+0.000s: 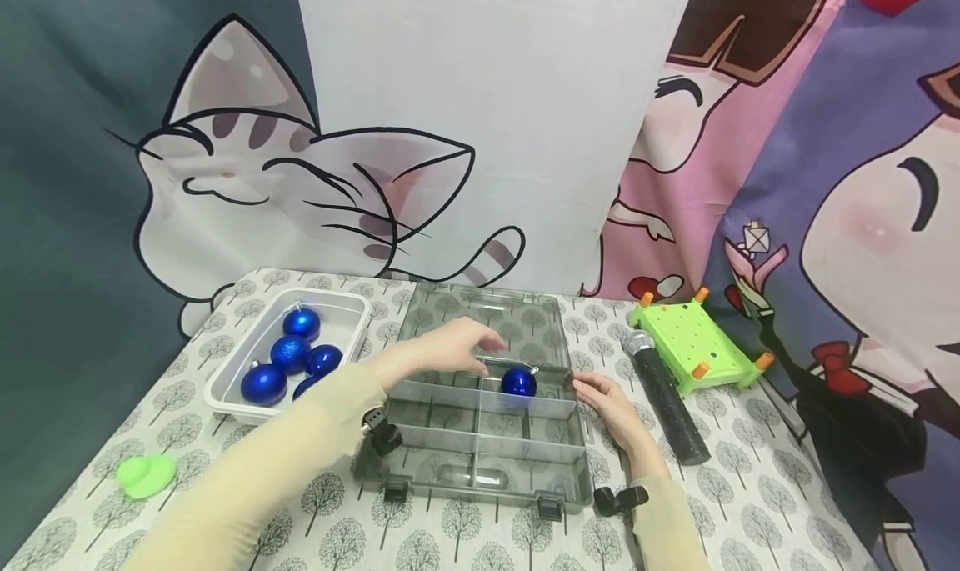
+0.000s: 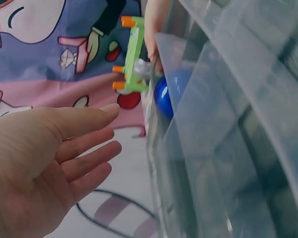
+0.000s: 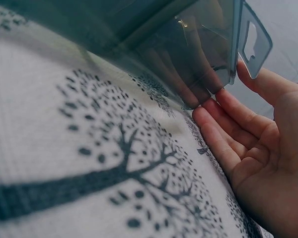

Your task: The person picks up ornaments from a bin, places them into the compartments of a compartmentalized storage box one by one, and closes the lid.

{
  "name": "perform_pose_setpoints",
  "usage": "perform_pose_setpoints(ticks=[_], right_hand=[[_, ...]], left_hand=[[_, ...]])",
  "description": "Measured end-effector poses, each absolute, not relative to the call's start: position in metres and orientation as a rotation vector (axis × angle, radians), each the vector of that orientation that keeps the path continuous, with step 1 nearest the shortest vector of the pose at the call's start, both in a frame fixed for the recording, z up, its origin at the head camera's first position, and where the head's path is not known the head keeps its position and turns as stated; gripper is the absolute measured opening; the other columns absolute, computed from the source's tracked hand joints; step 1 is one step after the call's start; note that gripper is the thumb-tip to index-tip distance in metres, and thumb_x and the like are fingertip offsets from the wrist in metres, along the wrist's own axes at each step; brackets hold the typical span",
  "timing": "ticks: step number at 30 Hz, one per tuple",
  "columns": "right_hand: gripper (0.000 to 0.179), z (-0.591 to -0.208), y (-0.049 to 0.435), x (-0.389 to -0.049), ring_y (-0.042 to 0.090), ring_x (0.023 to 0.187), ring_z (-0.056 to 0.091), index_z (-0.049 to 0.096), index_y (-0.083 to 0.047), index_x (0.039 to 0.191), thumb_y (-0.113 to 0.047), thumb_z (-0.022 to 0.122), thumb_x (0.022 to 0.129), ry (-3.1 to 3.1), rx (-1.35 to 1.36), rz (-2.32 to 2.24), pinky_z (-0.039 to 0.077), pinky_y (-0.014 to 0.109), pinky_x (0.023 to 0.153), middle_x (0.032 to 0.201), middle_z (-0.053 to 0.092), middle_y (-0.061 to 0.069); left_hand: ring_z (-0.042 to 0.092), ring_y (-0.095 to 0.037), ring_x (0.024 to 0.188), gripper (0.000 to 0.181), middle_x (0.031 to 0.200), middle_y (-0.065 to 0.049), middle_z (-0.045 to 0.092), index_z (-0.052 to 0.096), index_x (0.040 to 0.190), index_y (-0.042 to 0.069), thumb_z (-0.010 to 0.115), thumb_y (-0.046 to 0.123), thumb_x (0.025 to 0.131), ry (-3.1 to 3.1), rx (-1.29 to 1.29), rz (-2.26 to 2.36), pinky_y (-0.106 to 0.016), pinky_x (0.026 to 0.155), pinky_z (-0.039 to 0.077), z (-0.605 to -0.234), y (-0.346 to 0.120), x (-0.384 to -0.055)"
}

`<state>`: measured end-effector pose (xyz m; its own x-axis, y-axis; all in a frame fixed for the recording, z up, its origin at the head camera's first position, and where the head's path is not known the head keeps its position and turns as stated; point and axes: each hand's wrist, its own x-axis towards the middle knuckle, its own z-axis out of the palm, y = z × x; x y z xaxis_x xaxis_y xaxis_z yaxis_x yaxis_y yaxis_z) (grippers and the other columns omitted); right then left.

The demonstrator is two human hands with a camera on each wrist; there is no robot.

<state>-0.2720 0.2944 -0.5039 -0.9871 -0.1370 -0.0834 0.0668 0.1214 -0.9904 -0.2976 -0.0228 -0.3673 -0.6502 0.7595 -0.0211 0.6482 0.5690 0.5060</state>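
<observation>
A shiny blue Christmas ball (image 1: 518,382) lies in the back right compartment of a clear grey plastic organizer box (image 1: 480,498), whose lid (image 1: 487,317) is folded back. My left hand (image 1: 448,346) hovers over the back row, left of the ball, its fingers spread and holding nothing. In the left wrist view, that hand (image 2: 54,158) is apart from the box, and the blue ball (image 2: 164,96) shows partly behind a divider. At the box's back right corner, my right hand (image 1: 611,408) touches the side wall with its fingertips; its fingers (image 3: 228,119) look fairly straight.
Left of the box stands a white tray (image 1: 225,388) with several blue balls (image 1: 291,354). A green rubber duck (image 1: 146,475) lies at the front left. To the right are a black microphone (image 1: 670,404) and a green pegged stand (image 1: 697,342) with orange feet.
</observation>
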Motion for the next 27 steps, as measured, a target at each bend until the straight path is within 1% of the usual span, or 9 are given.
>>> perform_pose_setpoints(ticks=[5, 11, 17, 20, 27], right_hand=[[0.045, -0.504, 0.294, -0.272, -0.003, 0.097, 0.063, 0.045, 0.02, 0.131, -0.009, 0.055, 0.097, 2.234, -0.073, -1.991, 0.05, 0.013, 0.091, 0.112, 0.065, -0.003], [0.046, -0.503, 0.294, -0.271, -0.004, 0.096, 0.062, 0.045, 0.019, 0.131, -0.01, 0.054, 0.098, 2.243, -0.052, -1.977, 0.05, 0.012, 0.091, 0.113, 0.065, -0.003], [0.045, -0.503, 0.295, -0.27, -0.004, 0.096, 0.062, 0.044, 0.02, 0.131, -0.01, 0.054, 0.098, 2.237, -0.075, -1.985, 0.05, 0.012, 0.091, 0.109, 0.065, -0.006], [0.045, -0.502, 0.295, -0.269, -0.003, 0.097, 0.063, 0.044, 0.02, 0.131, -0.01, 0.054, 0.098, 2.229, -0.096, -1.99, 0.049, 0.012, 0.091, 0.11, 0.066, -0.005], [0.046, -0.503, 0.295, -0.269, -0.003, 0.097, 0.062, 0.044, 0.019, 0.132, -0.009, 0.054, 0.098, 2.222, -0.098, -1.992, 0.049, 0.012, 0.092, 0.116, 0.065, 0.002]], left_hand=[[0.061, -0.029, 0.118, 0.048, 0.13, -0.01, 0.065, 0.06, 0.13, 0.004, 0.073, 0.011, 0.084, 2.656, 1.112, 0.644, -0.042, 0.104, 0.049, -0.356, -0.054, -0.298], [0.06, -0.034, 0.118, 0.048, 0.129, -0.017, 0.063, 0.058, 0.129, -0.002, 0.072, 0.01, 0.084, 2.728, 0.989, 0.691, -0.047, 0.105, 0.047, -0.35, -0.098, -0.302], [0.059, -0.04, 0.117, 0.047, 0.128, -0.023, 0.062, 0.058, 0.128, -0.004, 0.071, 0.01, 0.085, 2.809, 0.856, 0.723, -0.053, 0.103, 0.047, -0.346, -0.146, -0.311], [0.061, -0.043, 0.114, 0.046, 0.125, -0.026, 0.063, 0.059, 0.126, -0.006, 0.07, 0.008, 0.084, 2.868, 0.787, 0.751, -0.055, 0.1, 0.048, -0.345, -0.169, -0.317], [0.062, -0.045, 0.107, 0.048, 0.119, -0.029, 0.065, 0.06, 0.121, -0.01, 0.073, 0.01, 0.08, 2.978, 0.678, 0.702, -0.056, 0.095, 0.05, -0.346, -0.213, -0.324]])
